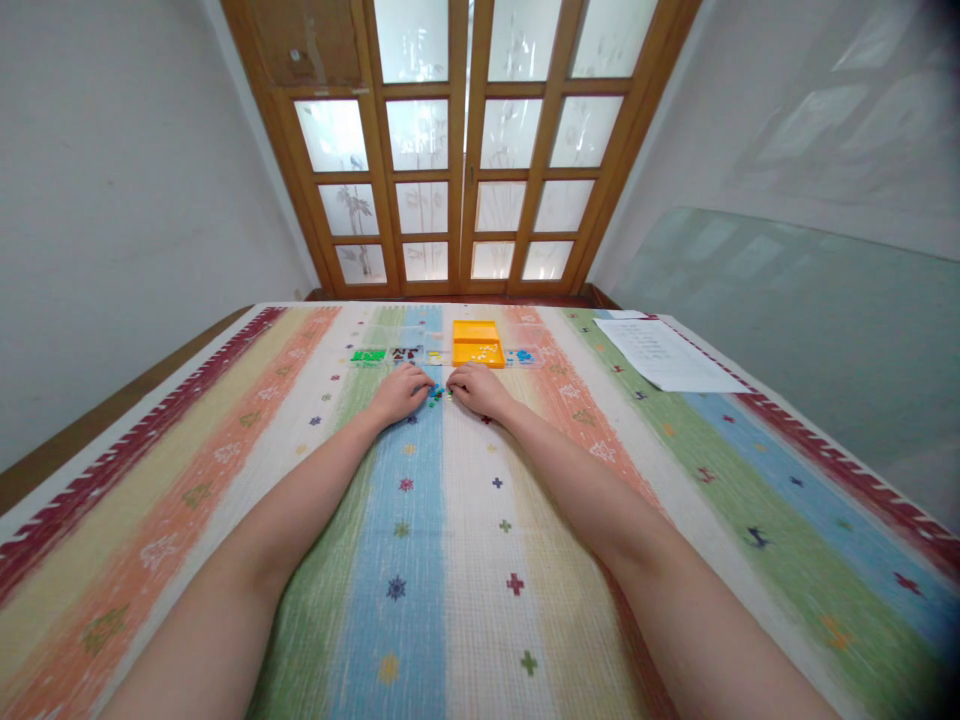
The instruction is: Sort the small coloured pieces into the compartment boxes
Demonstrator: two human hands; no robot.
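My left hand [402, 394] rests on the tablecloth with its fingers curled and their tips drawn together. Facing it from the right, my right hand [478, 389] is bent the same way, thumb and fingers close together. Between the fingertips lies a small cluster of coloured pieces [436, 396], mostly blue and green. Whatever either hand pinches is too small to make out. Just behind the hands stand clear boxes with green pieces [368, 356], dark brown pieces [406, 354], yellow pieces [435, 356] and blue pieces [520, 356]. An open yellow case [475, 331] holds small white pieces [489, 351].
A striped tablecloth [401, 630] with printed motifs covers the table. Printed white paper [667, 355] lies at the back right. Beyond the far edge are wooden doors with glass panes [463, 190]. A glass sheet [795, 330] leans along the right wall.
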